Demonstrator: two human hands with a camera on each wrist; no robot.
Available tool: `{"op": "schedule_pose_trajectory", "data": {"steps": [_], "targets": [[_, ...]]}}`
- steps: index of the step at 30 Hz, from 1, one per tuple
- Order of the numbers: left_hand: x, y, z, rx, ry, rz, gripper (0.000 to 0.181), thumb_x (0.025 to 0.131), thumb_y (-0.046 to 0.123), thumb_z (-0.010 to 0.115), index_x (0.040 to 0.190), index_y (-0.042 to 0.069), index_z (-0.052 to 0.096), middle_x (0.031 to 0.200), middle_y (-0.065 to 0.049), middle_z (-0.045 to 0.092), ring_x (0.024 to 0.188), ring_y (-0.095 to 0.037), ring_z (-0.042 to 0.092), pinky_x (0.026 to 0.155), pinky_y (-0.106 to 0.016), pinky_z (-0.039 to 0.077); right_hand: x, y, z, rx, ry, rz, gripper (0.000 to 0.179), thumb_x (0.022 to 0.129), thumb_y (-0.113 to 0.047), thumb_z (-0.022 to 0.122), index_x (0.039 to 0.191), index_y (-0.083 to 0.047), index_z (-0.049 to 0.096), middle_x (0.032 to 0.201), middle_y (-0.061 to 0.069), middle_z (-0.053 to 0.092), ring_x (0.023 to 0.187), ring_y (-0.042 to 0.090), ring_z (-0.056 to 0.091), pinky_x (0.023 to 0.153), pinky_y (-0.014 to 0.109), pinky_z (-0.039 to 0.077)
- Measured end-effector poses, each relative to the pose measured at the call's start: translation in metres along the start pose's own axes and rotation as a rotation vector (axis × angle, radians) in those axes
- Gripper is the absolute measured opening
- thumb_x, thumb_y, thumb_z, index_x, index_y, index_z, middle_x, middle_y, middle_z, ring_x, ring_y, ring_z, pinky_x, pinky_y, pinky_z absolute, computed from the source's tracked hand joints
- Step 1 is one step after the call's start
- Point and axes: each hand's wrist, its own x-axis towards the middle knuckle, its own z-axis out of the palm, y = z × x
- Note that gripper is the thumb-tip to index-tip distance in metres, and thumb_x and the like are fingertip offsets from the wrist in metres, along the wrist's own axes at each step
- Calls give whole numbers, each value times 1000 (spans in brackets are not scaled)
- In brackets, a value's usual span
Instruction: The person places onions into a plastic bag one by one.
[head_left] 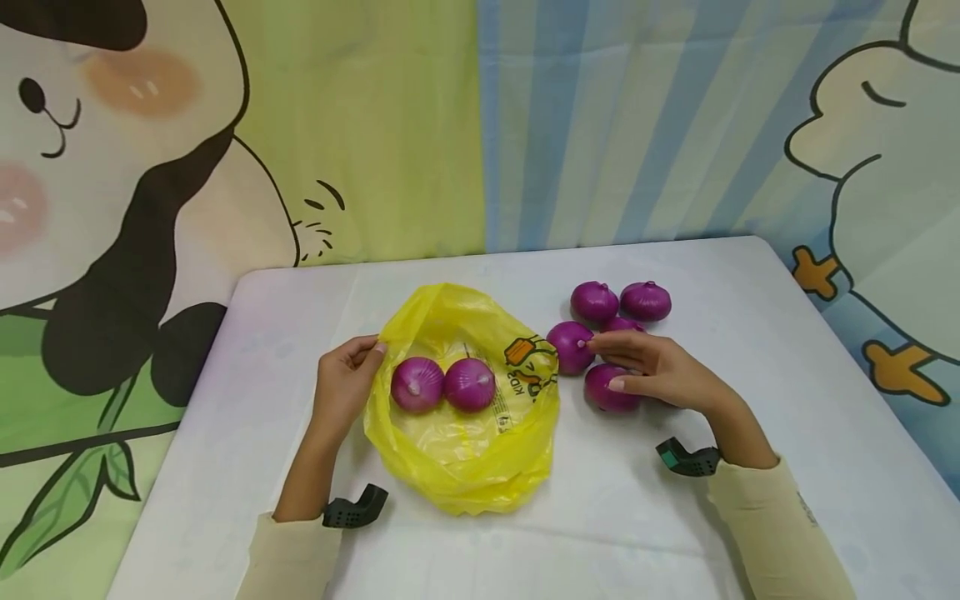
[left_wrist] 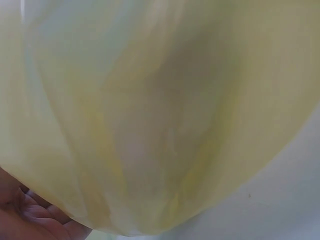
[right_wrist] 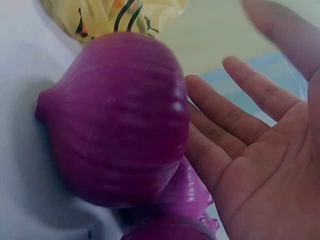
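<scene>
Yellow bag [head_left: 467,490], roomy around two onions [head_left: 417,385], left fingers [head_left: 358,344] at rim [head_left: 445,289]

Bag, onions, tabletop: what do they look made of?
Yellow bag: thin, slightly glossy plastic film; it's creased and translucent. Onions: smooth, shiny; perhaps molded plastic, given fairly uniform purple and highlights, though real skin isn't ruled out. White tabletop: matte, probably cloth-covered, given faint creases.
</scene>
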Motion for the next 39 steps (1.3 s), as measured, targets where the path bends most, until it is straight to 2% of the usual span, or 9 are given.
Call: {"op": "schedule_pose_trajectory", "data": {"steps": [5,13,17,21,25,29,33,36,39], "targets": [[1,0,0,-13,-3,19,36,97,29,62,114,-2,69,103,-17,70,84,-15,68,71,-23,57,-1,2,0,-11,18,6,63,87,1,71,143,2,42,141,22,47,130,34,44,103,23,39],[-1,1,-1,-12,-2,19,36,97,29,62,114,-2,68,102,-18,70,83,-15,68,70,-23,57,1,8,4,-49,-8,3,68,85,0,74,144,1,41,145,21,43,133,35,40,105,25,36],[-1,2,-1,-12,-7,22,36,97,29,62,115,-2,68,102,-18,70,82,-16,68,69,-23,57,1,7,7,-96,-3,22,71,84,-5,76,145,-3,41,147,17,42,134,36,39,106,33,35],[-1,1,0,1,-8,19,36,97,30,61,115,-1,69,101,-17,70,81,-15,68,69,-23,56,1,6,13,-176,11,84,77,80,-17,82,146,-11,42,146,13,44,134,35,40,104,46,37],[0,1,0,3,-9,30,36,98,29,61,114,-1,69,101,-17,70,80,-15,68,68,-22,56,1,6,21,-227,29,130,84,78,-22,84,148,-15,39,146,15,44,133,36,41,103,55,38],[-1,2,0,-3,-11,37,36,97,29,62,114,-2,68,101,-18,70,81,-15,68,69,-23,56,2,8,29,-233,48,155,92,76,-22,86,151,-23,33,149,15,40,134,36,39,103,59,36],[-2,2,0,-4,-11,31,35,97,29,62,114,-1,69,101,-18,70,81,-16,68,68,-23,57,3,9,34,-254,33,175,98,75,-27,86,153,-29,27,151,15,36,135,37,37,102,62,35],[-1,2,0,-3,-11,37,35,97,29,62,114,-1,69,100,-18,70,80,-16,68,68,-23,57,3,12,36,-256,30,175,98,75,-29,86,153,-28,27,149,16,38,133,37,40,102,62,35],[0,1,0,2,-6,39,35,97,28,62,114,-1,69,99,-18,70,79,-16,68,67,-23,56,3,13,36,-240,38,166,87,77,-28,85,149,-21,36,141,14,48,128,34,46,101,59,39]]}}
